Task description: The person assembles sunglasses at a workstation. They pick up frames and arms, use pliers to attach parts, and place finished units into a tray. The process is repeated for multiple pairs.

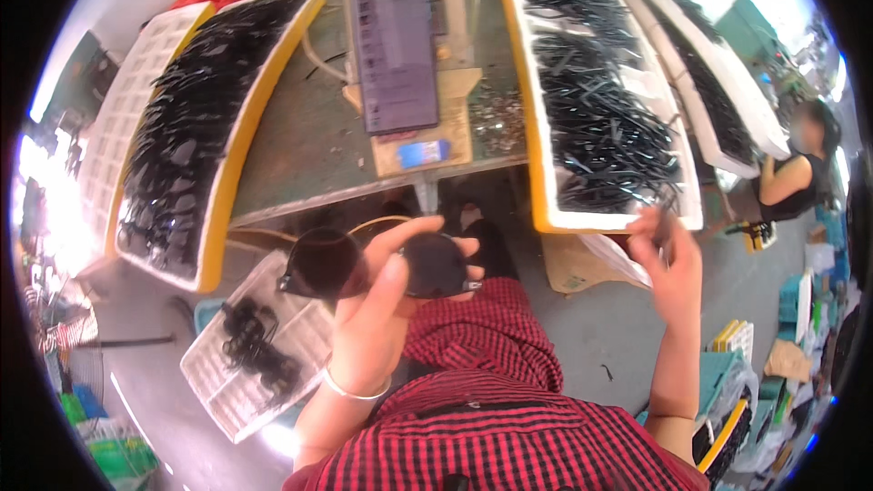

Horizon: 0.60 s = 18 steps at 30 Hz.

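My left hand (373, 314) is closed around the middle of a sunglasses front with two dark round lenses (435, 265). No temples show on this front. Over at the near right corner of a white-lined yellow tray (544, 155), my right hand (668, 264) is pinched on a thin dark piece that looks like a glasses temple (667, 229), slightly blurred. Many loose black temples (605, 118) fill that tray in rows. To the left, another yellow-edged tray (227, 164) carries rows of dark-lensed glasses parts (186, 118).
A phone (397, 55) stands on the workbench (300, 141) before a small machine, with a blue packet (424, 154) near it. Small metal bits lie beside them. A white tray (223, 382) with black parts sits low at left. Another person (800, 164) works at far right.
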Motion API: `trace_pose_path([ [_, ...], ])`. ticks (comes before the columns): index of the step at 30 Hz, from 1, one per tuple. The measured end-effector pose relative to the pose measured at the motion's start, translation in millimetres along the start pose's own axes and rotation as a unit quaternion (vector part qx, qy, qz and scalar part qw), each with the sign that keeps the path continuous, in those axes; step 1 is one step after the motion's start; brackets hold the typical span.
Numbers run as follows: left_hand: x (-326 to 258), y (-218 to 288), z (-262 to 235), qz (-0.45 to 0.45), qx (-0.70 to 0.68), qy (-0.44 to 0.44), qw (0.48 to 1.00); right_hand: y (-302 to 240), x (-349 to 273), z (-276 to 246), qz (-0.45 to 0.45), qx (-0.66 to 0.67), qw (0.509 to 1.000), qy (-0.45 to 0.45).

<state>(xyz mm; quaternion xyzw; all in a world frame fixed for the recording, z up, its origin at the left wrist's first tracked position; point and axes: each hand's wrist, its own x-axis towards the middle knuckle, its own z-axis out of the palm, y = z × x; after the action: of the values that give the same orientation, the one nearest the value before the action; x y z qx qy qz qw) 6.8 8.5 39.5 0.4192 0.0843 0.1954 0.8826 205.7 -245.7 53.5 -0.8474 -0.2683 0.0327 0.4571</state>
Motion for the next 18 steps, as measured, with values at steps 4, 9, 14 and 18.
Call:
trace_pose_path([
  [4,-6.7,10.1,7.0,0.029,0.084,0.023,0.996,-67.4,-3.5,49.1,-0.294,-0.158,0.936,-0.114],
  [9,-12.7,18.7,7.1,0.038,0.116,0.043,0.992,-80.6,4.6,73.4,-0.359,-0.172,0.910,-0.116],
  [14,-12.7,22.3,5.8,0.027,0.109,0.046,0.993,-84.1,6.2,78.6,-0.375,-0.193,0.898,-0.124],
  [18,-13.0,22.0,4.3,0.016,0.109,0.035,0.993,-81.3,2.4,78.1,-0.370,-0.204,0.895,-0.140],
])
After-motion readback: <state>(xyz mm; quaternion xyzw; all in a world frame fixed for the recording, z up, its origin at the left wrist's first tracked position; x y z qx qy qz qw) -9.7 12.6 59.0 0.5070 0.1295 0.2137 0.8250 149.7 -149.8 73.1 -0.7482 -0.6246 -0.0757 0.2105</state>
